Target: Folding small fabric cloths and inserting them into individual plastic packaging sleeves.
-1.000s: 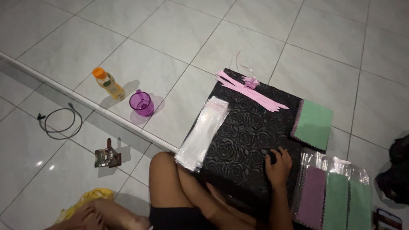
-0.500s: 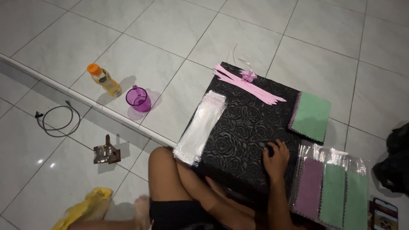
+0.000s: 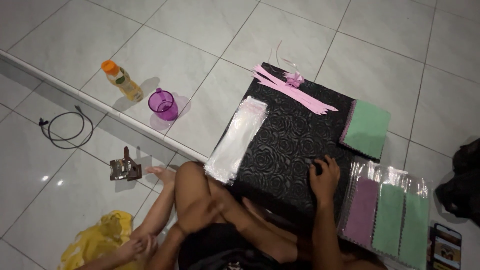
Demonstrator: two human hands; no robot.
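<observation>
A black board embossed with roses lies on the tiled floor in front of me. My right hand rests on its near right part, fingers bent and slightly apart, with nothing visibly held. My left hand lies flat on my raised leg by the board's near left corner. On the board sit a stack of clear plastic sleeves, pink ribbon strips with a small bow and a green cloth square.
Clear packets holding purple and green cloths lie right of the board. On the left are an orange-capped bottle, a purple cup, a black cable, a small metal tool and a yellow cloth. A dark bag sits far right.
The view has shifted a little. My right hand stays on the black board. A bare foot now shows beside my knee, near the metal tool.
</observation>
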